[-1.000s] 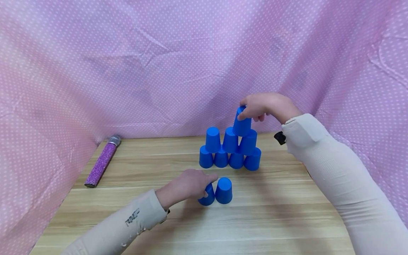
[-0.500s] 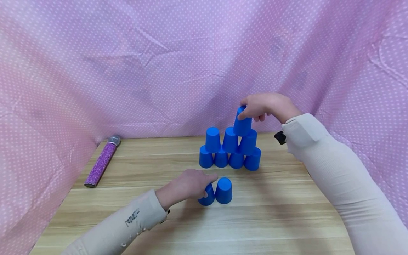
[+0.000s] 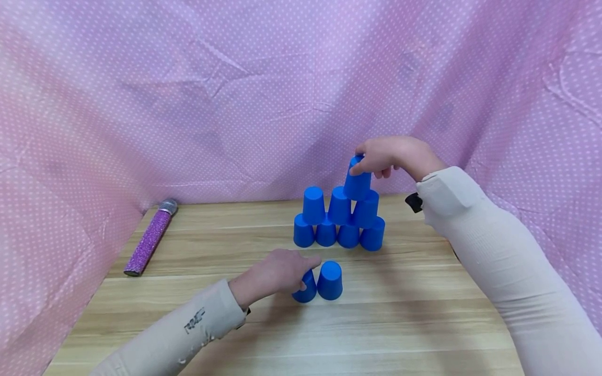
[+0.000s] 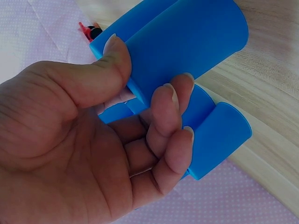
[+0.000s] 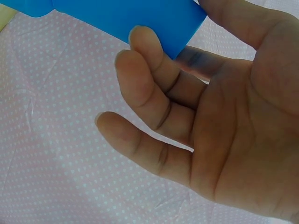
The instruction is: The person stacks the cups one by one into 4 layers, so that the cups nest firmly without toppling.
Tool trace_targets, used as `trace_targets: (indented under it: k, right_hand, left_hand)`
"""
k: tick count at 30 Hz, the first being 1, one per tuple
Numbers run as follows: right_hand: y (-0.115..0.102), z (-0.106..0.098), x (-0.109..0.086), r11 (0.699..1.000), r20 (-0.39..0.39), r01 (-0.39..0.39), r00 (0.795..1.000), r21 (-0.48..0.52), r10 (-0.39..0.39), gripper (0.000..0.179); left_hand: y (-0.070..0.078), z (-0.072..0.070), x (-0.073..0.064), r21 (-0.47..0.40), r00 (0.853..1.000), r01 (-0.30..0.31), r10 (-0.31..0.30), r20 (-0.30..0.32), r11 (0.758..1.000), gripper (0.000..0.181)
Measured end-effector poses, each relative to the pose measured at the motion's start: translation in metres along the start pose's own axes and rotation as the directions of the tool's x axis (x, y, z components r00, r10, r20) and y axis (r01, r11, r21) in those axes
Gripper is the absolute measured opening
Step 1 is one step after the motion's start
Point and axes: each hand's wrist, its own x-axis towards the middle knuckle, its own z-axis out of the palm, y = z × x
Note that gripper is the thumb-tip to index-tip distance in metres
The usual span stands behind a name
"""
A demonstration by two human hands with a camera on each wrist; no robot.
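Note:
Upside-down blue cups form a stepped stack at the back of the table, several in the bottom row and three in the second row [image 3: 313,206]. My right hand [image 3: 388,156] grips the top blue cup [image 3: 357,185] near its base; that cup stands across the middle and right cups of the second row. In the right wrist view, its remaining fingers curl loosely beside the cup [image 5: 154,21]. Nearer the front, my left hand [image 3: 277,274] pinches an upside-down blue cup [image 3: 307,292] between thumb and fingers, partly covering it. Another blue cup [image 3: 331,282] stands just right of it.
A purple glittery microphone [image 3: 150,243] lies at the left of the wooden table [image 3: 211,230]. Pink dotted cloth [image 3: 235,104] hangs behind and along both sides. A small red and black thing [image 4: 90,31] shows in the left wrist view, its kind unclear.

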Motion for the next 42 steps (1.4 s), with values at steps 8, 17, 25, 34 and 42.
trace_targets:
  k: [8, 17, 25, 34, 42]
  right_hand:
    - [0.002, -0.001, -0.002, 1.000, 0.003, 0.001, 1.000, 0.012, -0.001, 0.077]
    - [0.000, -0.013, -0.026, 0.998, -0.050, 0.032, 0.998, 0.058, -0.029, 0.076]
    - [-0.015, -0.003, -0.070, 0.998, -0.210, 0.048, 0.976, -0.030, -0.054, 0.072]
    - [-0.026, 0.040, -0.092, 0.982, -0.253, 0.146, 0.952, -0.118, -0.172, 0.062]
    - [-0.030, 0.094, -0.078, 0.968, -0.179, 0.220, 0.954, -0.122, -0.239, 0.054]
  left_hand:
    - [0.000, -0.001, 0.000, -0.012, 1.000, -0.001, 0.001, 0.007, 1.000, 0.040]
    - [0.000, -0.002, 0.000, 0.000, 1.000, 0.007, -0.007, 0.021, 1.000, 0.047]
    - [0.001, -0.002, 0.000, -0.007, 1.000, 0.011, -0.011, 0.023, 1.000, 0.043]
    - [0.000, -0.001, 0.000, -0.008, 1.000, 0.014, -0.014, 0.021, 1.000, 0.044]
    - [0.000, 0.000, 0.000, -0.025, 1.000, 0.018, -0.017, 0.021, 1.000, 0.044]
